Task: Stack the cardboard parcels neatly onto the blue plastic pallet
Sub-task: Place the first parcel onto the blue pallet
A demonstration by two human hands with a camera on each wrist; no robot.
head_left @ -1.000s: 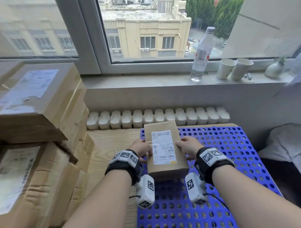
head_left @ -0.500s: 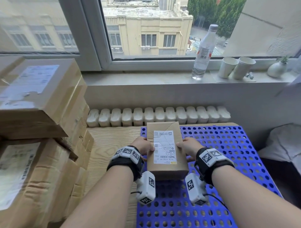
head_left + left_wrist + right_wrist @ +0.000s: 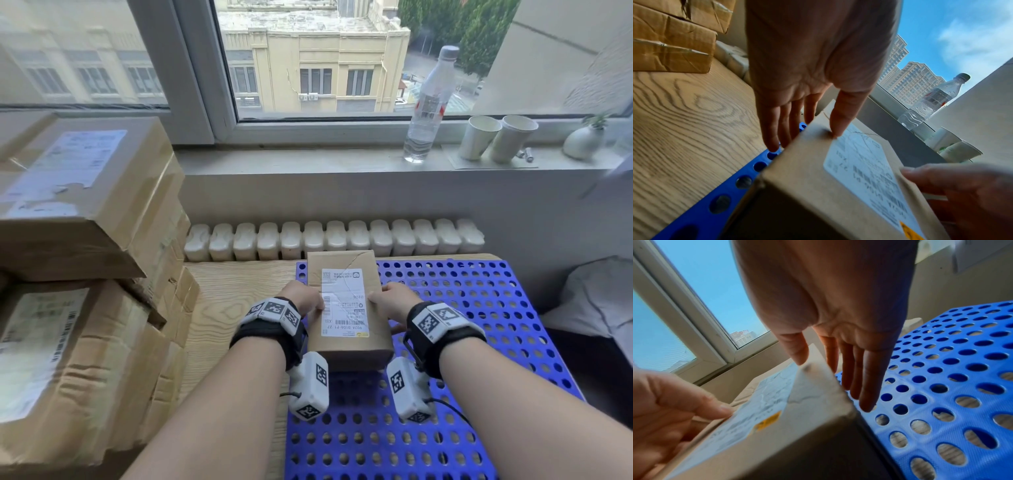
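A small cardboard parcel [image 3: 346, 308] with a white label lies lengthwise at the far left corner of the blue perforated pallet [image 3: 479, 325]. My left hand [image 3: 301, 298] presses its left side and my right hand [image 3: 390, 301] its right side. In the left wrist view the left hand [image 3: 797, 113] has straight fingers down the parcel [image 3: 818, 186] side, reaching the pallet [image 3: 725, 199] edge, thumb on top. In the right wrist view the right hand [image 3: 838, 353] mirrors this on the parcel [image 3: 777, 443], fingertips near the pallet [image 3: 941, 369]. Whether the parcel's underside touches the pallet is hidden.
A tall stack of larger cardboard parcels [image 3: 85, 205] stands on the wooden table [image 3: 233, 291] at the left. A white radiator [image 3: 335, 240] runs behind the pallet. The sill carries a water bottle [image 3: 428, 106], two paper cups [image 3: 479, 137] and a small vase [image 3: 582, 140]. White cloth [image 3: 599, 301] lies at the right.
The parcel has turned slightly and now lines up squarer with the pallet's left edge. Both hands have stayed on its sides.
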